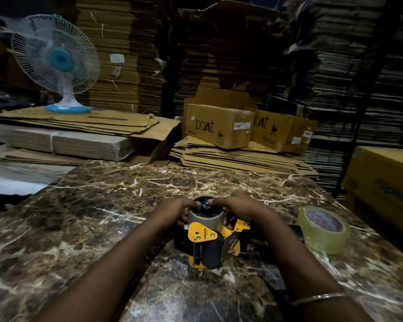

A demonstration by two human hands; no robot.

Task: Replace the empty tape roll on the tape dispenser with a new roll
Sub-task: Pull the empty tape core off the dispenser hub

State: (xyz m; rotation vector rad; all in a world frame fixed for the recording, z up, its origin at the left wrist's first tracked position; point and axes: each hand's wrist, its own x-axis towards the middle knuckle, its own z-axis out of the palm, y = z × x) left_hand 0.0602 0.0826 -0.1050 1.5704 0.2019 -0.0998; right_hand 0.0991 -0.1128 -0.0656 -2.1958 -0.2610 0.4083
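Observation:
A yellow and black tape dispenser (209, 245) stands on the marble table (102, 205) right in front of me. On its hub sits the empty roll (205, 219), a bare brownish cardboard core. My left hand (183, 206) grips the core's left side, thumb on its top rim. From the right, my right hand (236, 205) holds the core too, with its fingertips over the rim and its lower fingers hidden behind the dispenser. A new roll of clear tape (322, 231) lies flat on the table to the right, apart from both hands.
Two "boat" cardboard boxes (219, 126) rest on flattened cartons beyond the table's far edge. A white and blue fan (56, 63) stands at the back left on more cartons. A yellow box (382, 182) sits at the right edge. Tall carton stacks fill the background.

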